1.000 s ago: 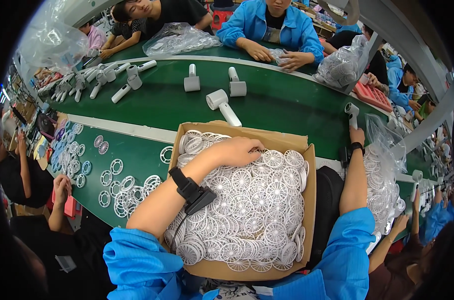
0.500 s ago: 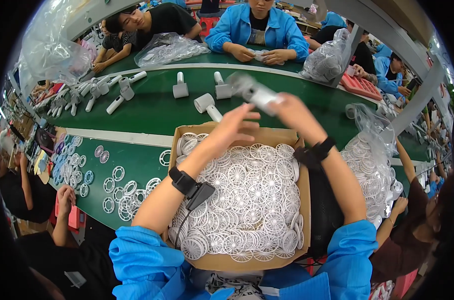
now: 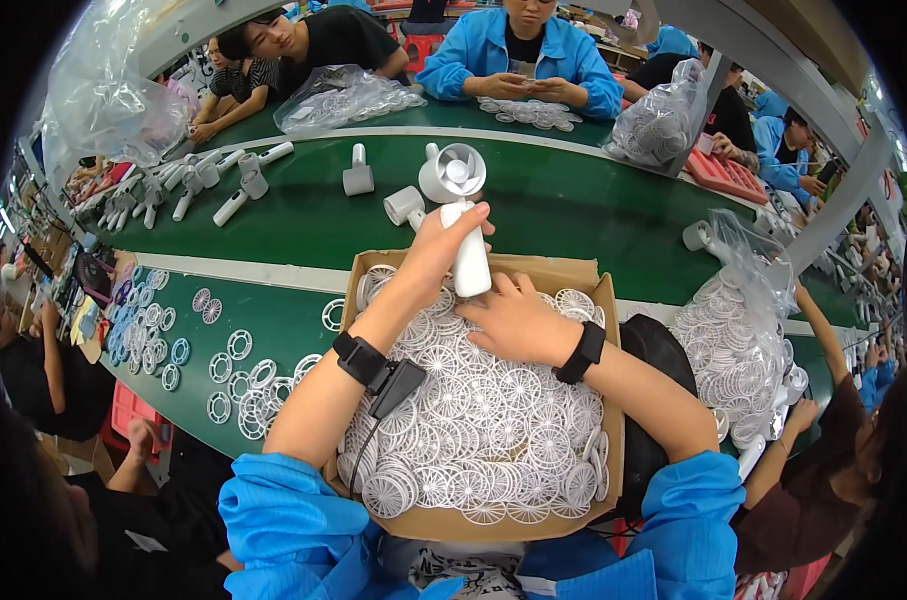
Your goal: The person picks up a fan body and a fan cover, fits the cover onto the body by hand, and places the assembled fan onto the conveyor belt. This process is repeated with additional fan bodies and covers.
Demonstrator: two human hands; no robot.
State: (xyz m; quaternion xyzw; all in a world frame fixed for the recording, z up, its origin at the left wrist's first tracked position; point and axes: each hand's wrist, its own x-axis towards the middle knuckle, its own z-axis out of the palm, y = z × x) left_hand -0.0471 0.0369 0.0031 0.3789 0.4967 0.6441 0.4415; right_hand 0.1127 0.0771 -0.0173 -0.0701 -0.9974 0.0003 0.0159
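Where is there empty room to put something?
On the green belt, between the held fan and far-right bag, and between the left fans and box. Crowded: the box, full of wheels, and the belt's left end, strewn with those fans.

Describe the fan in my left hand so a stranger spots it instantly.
Find the cardboard box of white wheel-shaped grilles. At its far edge, the left hand grips a white handheld fan. Unlike similar units on the green surface beyond, it is held up, blades showing.
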